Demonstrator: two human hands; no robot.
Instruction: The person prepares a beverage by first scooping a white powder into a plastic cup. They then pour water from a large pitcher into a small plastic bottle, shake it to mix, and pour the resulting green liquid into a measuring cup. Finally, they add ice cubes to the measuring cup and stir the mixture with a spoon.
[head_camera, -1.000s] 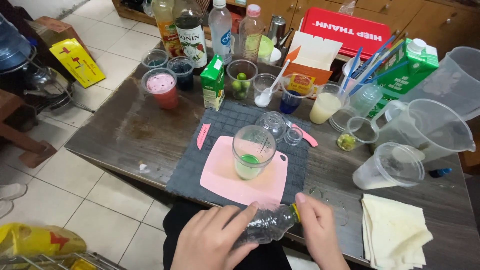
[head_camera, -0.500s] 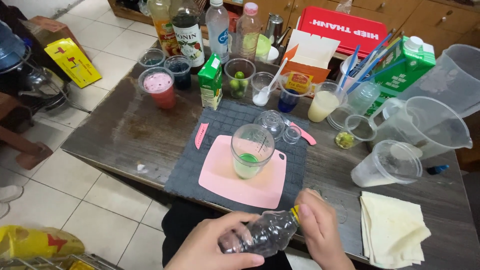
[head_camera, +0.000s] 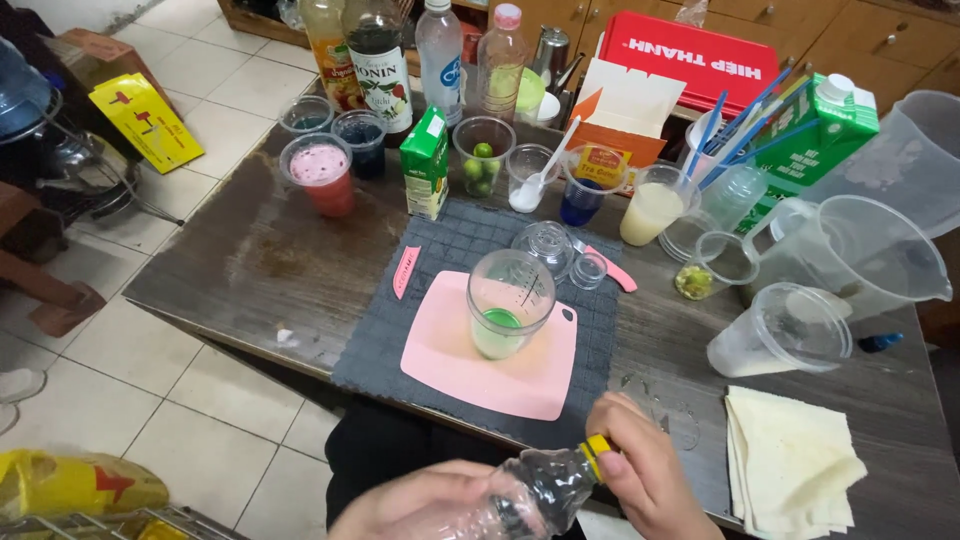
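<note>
Low at the near table edge, the left hand (head_camera: 425, 500) wraps around the body of a clear, crumpled plastic bottle (head_camera: 525, 495) held nearly level, while the right hand (head_camera: 640, 480) pinches its fingers shut on the bottle's yellow cap (head_camera: 597, 455). The bottle sits over the person's lap rather than over the table, so if the cap came free at this tilt — with the soft walls squeezed — whatever is inside could well spill onto clothing or the floor; how much liquid it holds I cannot tell. Just beyond the hands, a clear plastic measuring cup (head_camera: 508, 305) stands upright on a pink cutting board (head_camera: 455, 350), with a shallow layer of green liquid at its bottom; a careless elbow could tip it. Farther back, a clear cup of pink drink (head_camera: 318, 175) stands by a green carton (head_camera: 427, 165), a cup holds small green limes (head_camera: 482, 160), and another holds pale yellow liquid (head_camera: 650, 208). To the right, a large empty clear pitcher (head_camera: 855, 255) stands beside folded cream cloths (head_camera: 790, 465).
</note>
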